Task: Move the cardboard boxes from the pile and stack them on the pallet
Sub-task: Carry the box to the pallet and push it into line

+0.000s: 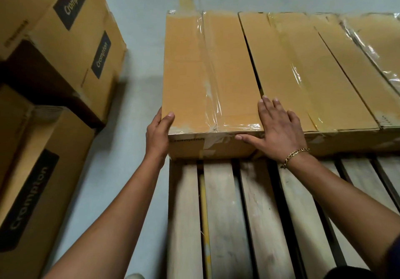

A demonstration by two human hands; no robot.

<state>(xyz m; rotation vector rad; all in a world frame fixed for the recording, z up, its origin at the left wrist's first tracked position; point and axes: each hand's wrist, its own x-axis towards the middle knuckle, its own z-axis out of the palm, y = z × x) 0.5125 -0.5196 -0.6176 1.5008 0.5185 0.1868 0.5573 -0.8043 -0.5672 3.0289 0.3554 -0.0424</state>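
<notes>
Noted: box (207,73) sits at the pallet's (225,203) far-left end; my left hand (159,131) clasps its near-left corner, my right hand (279,127) lies flat and spread on top; I judge it stiff, bulky, tape-slick, best held by the corners.

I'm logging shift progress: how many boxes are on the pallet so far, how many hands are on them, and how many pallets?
Boxes in view on the pallet: 3 (left box, middle box, right box)
Hands on the boxes: 2 (left hand, right hand)
Pallets: 1
Total: 6
</notes>
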